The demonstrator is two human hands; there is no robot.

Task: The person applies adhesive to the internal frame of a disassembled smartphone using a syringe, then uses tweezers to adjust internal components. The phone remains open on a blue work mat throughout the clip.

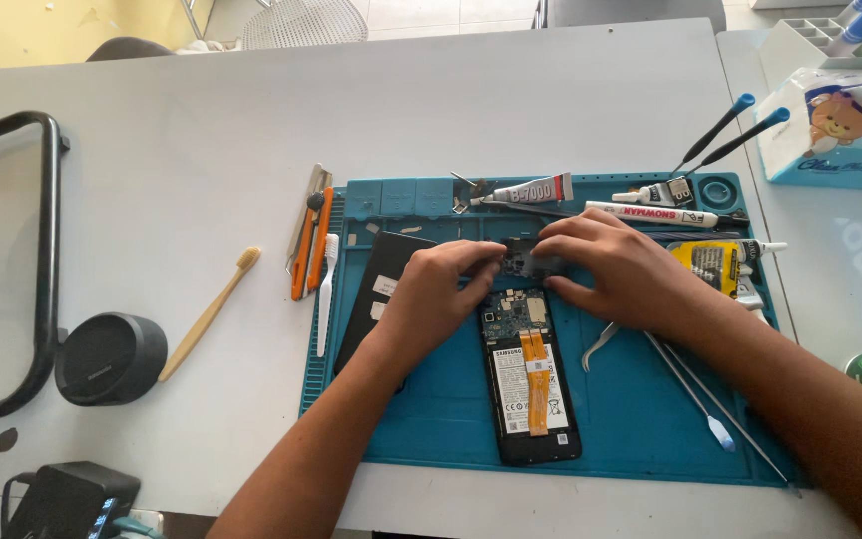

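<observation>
An opened smartphone (529, 384) lies face down on a blue repair mat (641, 419), its battery, orange flex cables and circuit board showing. My left hand (441, 289) and my right hand (611, 265) meet at the phone's top end, fingers pinching a small dark part (521, 263) over the board. The phone's black back cover (381, 294) lies to the left, partly under my left wrist.
On the mat lie glue tubes (531, 191), a white marker (650, 214), a yellow bottle (715, 265), tweezers (599, 344) and thin pry tools (705, 399). Left of the mat are a cutter (306, 235), toothbrushes (212, 311) and a round speaker (110, 357). A tissue pack (840, 130) sits at right.
</observation>
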